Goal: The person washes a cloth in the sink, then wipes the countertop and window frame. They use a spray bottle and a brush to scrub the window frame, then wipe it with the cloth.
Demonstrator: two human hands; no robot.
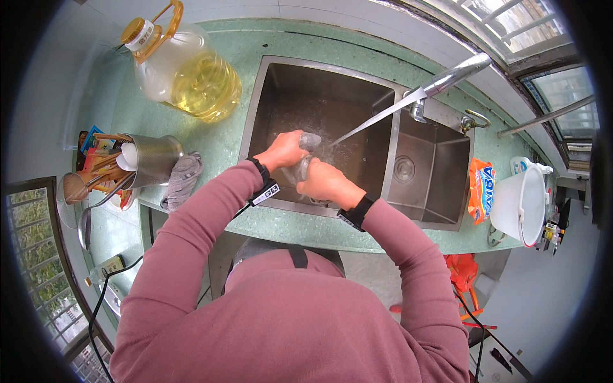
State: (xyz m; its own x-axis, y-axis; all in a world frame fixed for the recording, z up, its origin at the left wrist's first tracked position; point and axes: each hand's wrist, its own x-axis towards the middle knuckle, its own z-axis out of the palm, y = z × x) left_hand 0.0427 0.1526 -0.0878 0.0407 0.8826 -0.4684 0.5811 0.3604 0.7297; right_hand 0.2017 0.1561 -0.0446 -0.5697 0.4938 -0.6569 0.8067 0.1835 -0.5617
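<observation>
Both my hands are over the larger left basin of a steel double sink (258, 105), near its front edge. My left hand (283, 151) grips a wet, see-through item (310, 140), perhaps a plastic bag or film; its exact kind is unclear. Close beside it, my right hand (330, 182) has its fingers closed on the lower part of the same clear material. Water streams from the chrome faucet (457, 74) and lands just right of my hands. Rippling water lies in the basin. The right basin (416, 191) has a drain strainer (404, 168).
On the green counter (215, 158) at left stand a large oil jug (191, 76), a metal utensil holder (155, 160) and a grey cloth (183, 181). Right of the sink are an orange detergent packet (481, 191) and a white bucket (517, 203).
</observation>
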